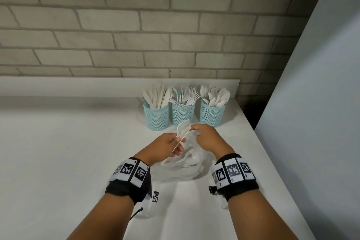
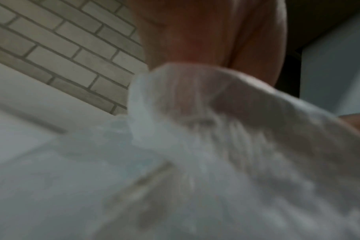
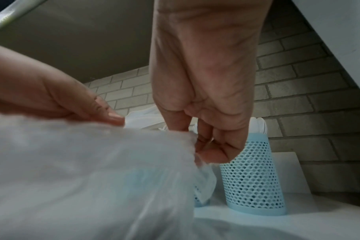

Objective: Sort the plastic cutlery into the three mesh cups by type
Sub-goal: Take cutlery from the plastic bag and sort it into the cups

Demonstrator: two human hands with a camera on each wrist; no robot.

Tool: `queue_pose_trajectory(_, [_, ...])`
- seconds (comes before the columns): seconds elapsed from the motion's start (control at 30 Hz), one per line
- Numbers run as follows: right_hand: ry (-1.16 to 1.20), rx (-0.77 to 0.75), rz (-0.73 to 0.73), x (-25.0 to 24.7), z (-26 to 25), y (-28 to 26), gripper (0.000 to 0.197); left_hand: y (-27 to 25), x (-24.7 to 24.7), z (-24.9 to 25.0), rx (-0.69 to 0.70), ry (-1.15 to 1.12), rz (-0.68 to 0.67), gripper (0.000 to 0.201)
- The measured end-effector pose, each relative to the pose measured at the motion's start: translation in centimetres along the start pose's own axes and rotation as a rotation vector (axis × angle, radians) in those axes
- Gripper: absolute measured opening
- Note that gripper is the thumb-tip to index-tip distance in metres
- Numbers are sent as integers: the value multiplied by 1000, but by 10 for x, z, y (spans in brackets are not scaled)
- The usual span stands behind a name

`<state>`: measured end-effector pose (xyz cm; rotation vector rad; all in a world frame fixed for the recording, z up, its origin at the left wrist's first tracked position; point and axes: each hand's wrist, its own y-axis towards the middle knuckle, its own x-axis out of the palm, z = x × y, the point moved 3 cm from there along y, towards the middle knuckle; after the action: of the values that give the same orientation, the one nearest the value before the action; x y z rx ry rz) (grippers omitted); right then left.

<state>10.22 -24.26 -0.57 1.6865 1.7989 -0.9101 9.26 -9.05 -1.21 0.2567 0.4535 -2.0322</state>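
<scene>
Left hand [image 1: 169,146] gripping spoon bundle [image 1: 183,129], right hand [image 1: 204,135] pinching clear bag [image 1: 187,163]; risk: bundle fanning apart, spoons slipping back into bag.

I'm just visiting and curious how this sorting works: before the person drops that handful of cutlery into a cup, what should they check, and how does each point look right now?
1. Bundle held firmly: the left hand grips the bundle of cutlery. Ok.
2. Bundle is all one type: the pieces overlap and blur. Cannot tell.
3. Cups already sorted: left cup holds knives, middle cup forks, right cup spoons. Ok.
4. Cups upright on the counter: ok.
5. Right hand free to help: it pinches the clear plastic bag. Not ok.
6. Bag emptied: spoon shapes show inside. Not ok.
</scene>
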Motion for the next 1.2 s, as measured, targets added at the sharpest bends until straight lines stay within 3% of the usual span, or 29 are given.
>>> queue_pose_trajectory(0.27, [422,-108,189,-21,-22,-4,29,-4,-6,8,85,-314,76,20])
queue_pose_trajectory(0.37, [622,-85,143,-21,-29,-3,25,-3,-7,10,108,-392,116,18])
queue_pose_trajectory(0.47, [644,-99,52,-15,-31,-1,30,-1,-8,15,118,-495,136,16])
queue_pose_trajectory(0.6, [691,-146,-36,-7,-37,-1,8,1,-8,19,113,-600,142,14])
queue_pose_trajectory(0.93, [851,-89,22,-25,-51,14,10,0,-11,15,80,-608,162,18])
queue_pose_trajectory(1.07, [827,-45,-29,-39,-69,23,12,1,-15,16,82,-643,189,18])
queue_pose_trajectory(1.2, [827,-44,58,-70,-91,43,5,2,-24,16,76,-715,227,17])
